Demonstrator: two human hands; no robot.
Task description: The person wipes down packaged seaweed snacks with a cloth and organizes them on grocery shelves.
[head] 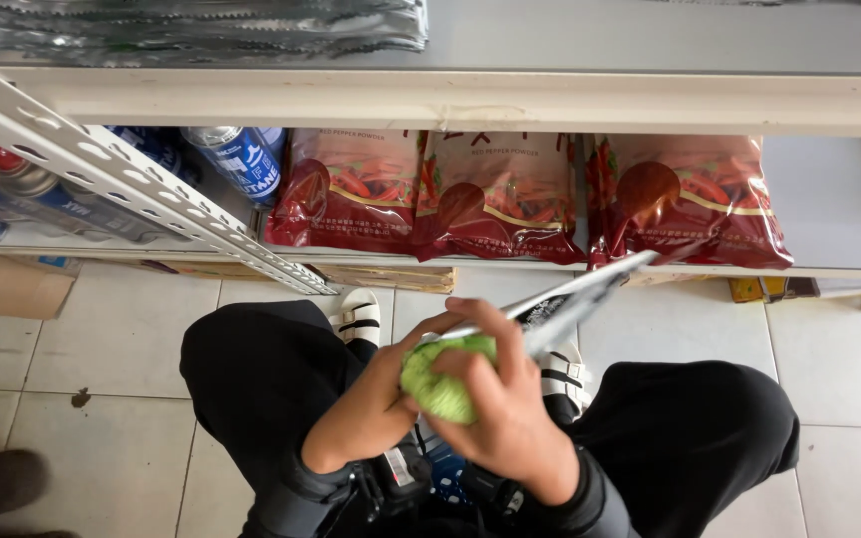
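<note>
Green cloth (pixel 438 384), soft and crumpled, is being pressed between both hands above the knees. Left hand (pixel 376 399) is being curled closed around the cloth from below. Right hand (pixel 505 399) is being closed over the cloth's top, fingers (pixel 485 324) also clamping a flat, glossy silver packet (pixel 570 299) angled up to the right. Beyond, blue canisters (pixel 246 159) and three shiny red pouches (pixel 495 194) are being held on a white shelf (pixel 450 100) over pale floor tiles (pixel 112 339).

Shelf (pixel 849 214), upper frame: three pouches (pixel 500 194) side by side, centre to right; cans (pixel 241 159) to their left. Cloth (pixel 440 384) between both hands, lower centre, above floor (pixel 102 339).
</note>
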